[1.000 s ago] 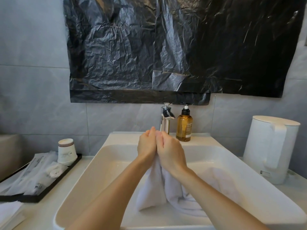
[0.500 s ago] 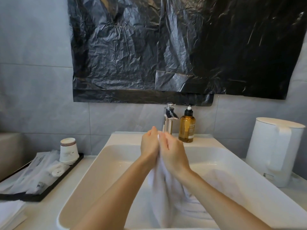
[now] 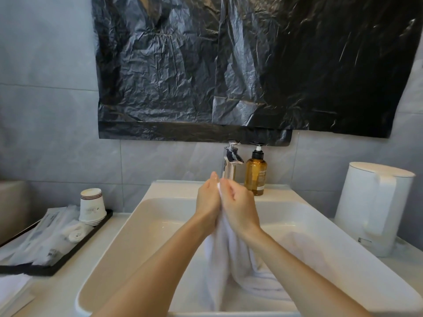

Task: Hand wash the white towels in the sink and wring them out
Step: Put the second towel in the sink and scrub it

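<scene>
A white towel [image 3: 225,259] hangs in folds from both my hands over the white sink [image 3: 146,216]. My left hand [image 3: 207,200] and my right hand [image 3: 239,204] are pressed together and grip the towel's top edge between them, just in front of the chrome tap [image 3: 231,163]. A small bit of white cloth shows between the fingers. The towel's lower part trails into the basin, where more white towel [image 3: 297,255] lies on the right side of the bowl.
An amber pump bottle [image 3: 256,172] stands right of the tap. A white kettle [image 3: 373,209] sits on the counter at the right. On the left, a black tray [image 3: 55,245] holds stacked paper cups [image 3: 91,207] and wrapped items. Black plastic sheeting [image 3: 240,65] covers the wall above.
The towel hangs narrower and longer below my hands than a second ago. My hands stay pressed together at the same spot before the tap.
</scene>
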The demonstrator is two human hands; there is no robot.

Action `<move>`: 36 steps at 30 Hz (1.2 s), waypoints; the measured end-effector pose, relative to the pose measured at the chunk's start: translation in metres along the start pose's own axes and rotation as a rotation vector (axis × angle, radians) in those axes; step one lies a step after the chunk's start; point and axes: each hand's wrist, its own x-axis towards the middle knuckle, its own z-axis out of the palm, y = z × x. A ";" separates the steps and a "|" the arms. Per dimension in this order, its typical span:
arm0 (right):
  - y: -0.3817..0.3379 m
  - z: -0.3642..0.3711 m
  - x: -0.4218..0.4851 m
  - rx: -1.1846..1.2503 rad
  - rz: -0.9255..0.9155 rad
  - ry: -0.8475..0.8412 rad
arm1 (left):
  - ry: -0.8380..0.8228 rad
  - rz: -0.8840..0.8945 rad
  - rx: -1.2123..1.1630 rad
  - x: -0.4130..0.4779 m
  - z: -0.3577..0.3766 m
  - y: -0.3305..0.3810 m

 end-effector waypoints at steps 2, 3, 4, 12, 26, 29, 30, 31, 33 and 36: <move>0.003 0.001 0.003 0.039 0.029 -0.009 | 0.006 -0.031 -0.021 0.000 -0.001 0.001; 0.003 -0.002 0.010 0.052 0.088 0.037 | -0.012 -0.031 0.006 -0.003 0.000 0.001; 0.004 -0.002 0.015 0.043 0.151 0.095 | -0.029 -0.019 0.050 -0.004 0.002 -0.001; 0.006 0.003 0.012 -0.019 0.152 0.106 | -0.016 -0.096 0.007 -0.003 -0.001 0.003; 0.006 0.003 0.009 0.090 0.164 0.012 | -0.072 -0.157 -0.020 -0.001 -0.007 0.003; 0.005 0.007 0.002 -0.012 0.104 0.023 | -0.039 -0.129 0.020 -0.002 -0.006 0.003; 0.004 0.009 -0.004 -0.013 0.043 -0.003 | -0.021 -0.110 0.013 -0.001 -0.008 0.003; 0.004 0.010 -0.005 0.005 0.030 -0.015 | -0.023 -0.111 -0.008 0.000 -0.008 0.004; 0.002 0.005 0.004 0.029 0.148 0.062 | -0.068 -0.143 -0.043 -0.005 -0.006 0.006; 0.002 0.005 0.000 -0.037 0.095 0.161 | -0.083 -0.118 0.013 -0.005 -0.002 0.005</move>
